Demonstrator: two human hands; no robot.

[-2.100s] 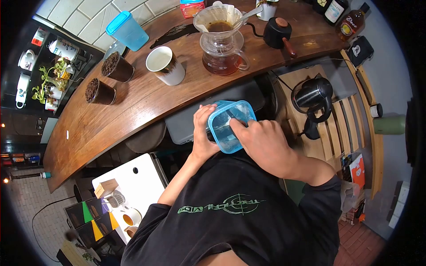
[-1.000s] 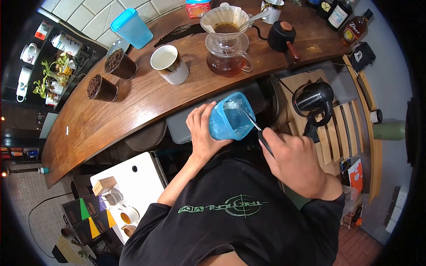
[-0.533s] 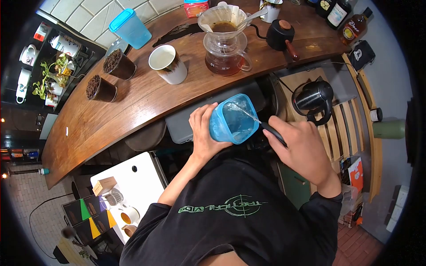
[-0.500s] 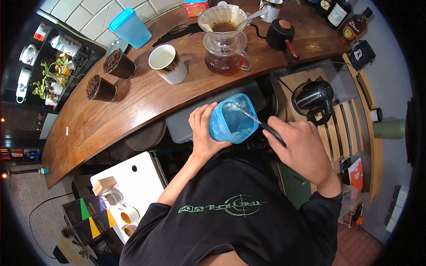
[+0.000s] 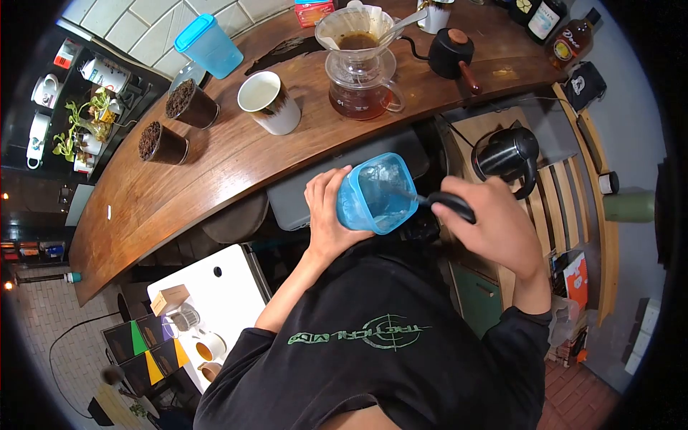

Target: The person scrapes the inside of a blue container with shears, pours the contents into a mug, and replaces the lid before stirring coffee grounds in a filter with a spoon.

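Observation:
My left hand (image 5: 326, 215) grips a clear blue plastic container (image 5: 374, 193), tilted with its mouth facing right, below the counter's edge. My right hand (image 5: 494, 222) holds a black-handled spoon (image 5: 441, 202) whose metal end reaches inside the container. Both hands are close to my chest, over a grey box under the counter.
The curved wooden counter (image 5: 215, 172) carries a glass coffee dripper over a carafe (image 5: 358, 72), a white mug (image 5: 269, 104), two dark cups of grounds (image 5: 188, 106), a blue lidded container (image 5: 206, 46) and a black kettle (image 5: 450, 51). Another black kettle (image 5: 505, 154) sits at right.
My right hand came out of the container, took hold of the spoon and has swung upward so the handle lies more level. The container has barely moved.

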